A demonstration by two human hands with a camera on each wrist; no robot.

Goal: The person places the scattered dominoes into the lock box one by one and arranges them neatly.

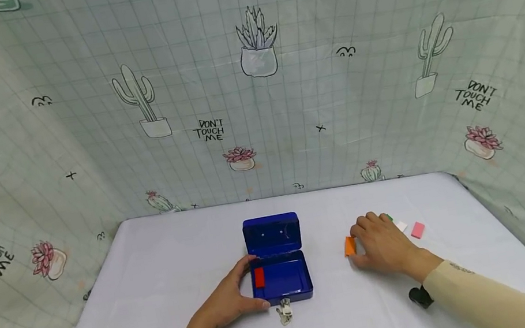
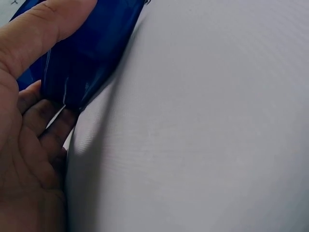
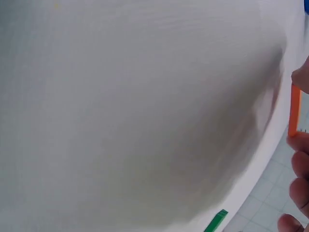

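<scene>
A blue metal cash box stands with its lid raised, and a red domino-like block lies inside at the left. My left hand grips the box's left side, thumb at the front corner and fingers toward the back. In the left wrist view, the thumb and fingers hold the blue box wall. Right of the box, my right hand pinches an orange block by its ends between thumb and finger. The right wrist view shows this orange block edge-on.
Beside my right hand lie a pink block, a white block and a partly hidden green block. Keys hang at the box's front lock. A white cloth covers the table; a patterned curtain stands behind.
</scene>
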